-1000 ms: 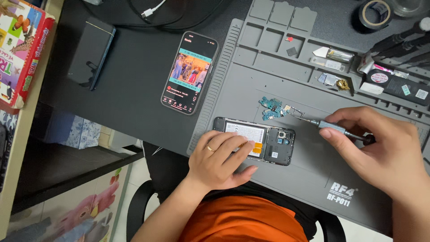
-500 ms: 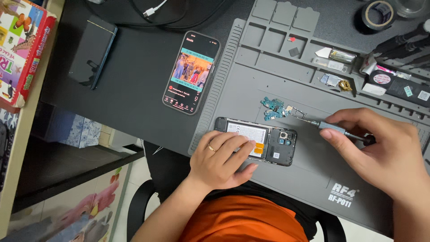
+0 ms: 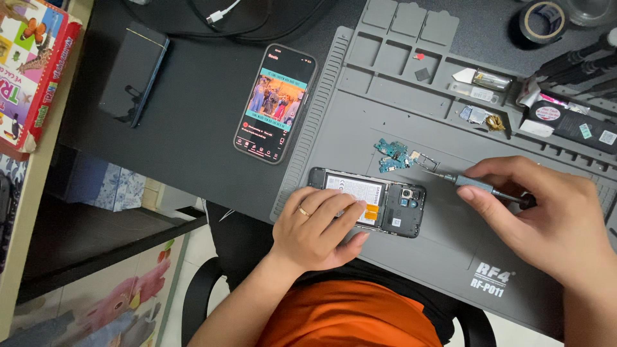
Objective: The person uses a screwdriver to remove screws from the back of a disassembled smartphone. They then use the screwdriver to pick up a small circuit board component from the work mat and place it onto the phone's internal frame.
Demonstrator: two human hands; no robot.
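Two packages we see: colourful picture box (image 3: pixel 29 71) at far left edge, dark labelled box (image 3: pixel 569 122) with round red sticker at upper right on grey repair mat (image 3: pixel 385 103). Opened phone (image 3: pixel 376 200) lies at mat's near edge, back cover off, white-labelled battery, orange tape. Our left hand (image 3: pixel 318 228) presses flat on it. Right hand (image 3: pixel 546 218) grips screwdriver (image 3: pixel 485 187), tip beside blue circuit boards (image 3: pixel 393 155).

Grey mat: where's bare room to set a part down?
Free: grey mat between lit phone and blue circuit boards; also below opened phone, left of right hand. Crowded: top-right trays near tape roll.
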